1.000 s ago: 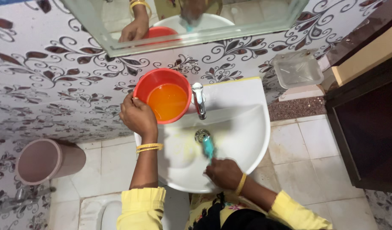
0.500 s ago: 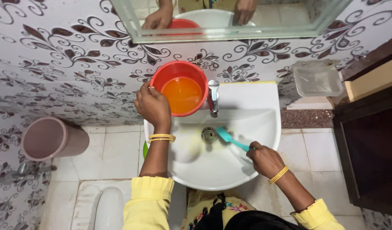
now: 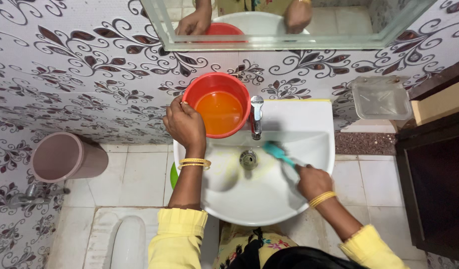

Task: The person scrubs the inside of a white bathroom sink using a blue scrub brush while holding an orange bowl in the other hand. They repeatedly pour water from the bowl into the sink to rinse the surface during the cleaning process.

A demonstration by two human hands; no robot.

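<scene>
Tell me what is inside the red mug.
The red mug holds orange liquid filling its lower part. The left hand grips its rim; anything under the cloudy liquid stays hidden.

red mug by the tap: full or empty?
Partly full. The red mug stands upright on the basin rim beside the tap, with orange liquid covering its bottom, well below the rim. The left hand grips its edge.

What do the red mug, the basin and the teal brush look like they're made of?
Red mug: likely plastic, with a uniform colour, a thin rim and a dull sheen. Basin: looks like glazed white ceramic, smooth and glossy, with yellowish smears. Teal brush: probably plastic, evenly coloured; its bristles are too blurred to judge.
</scene>
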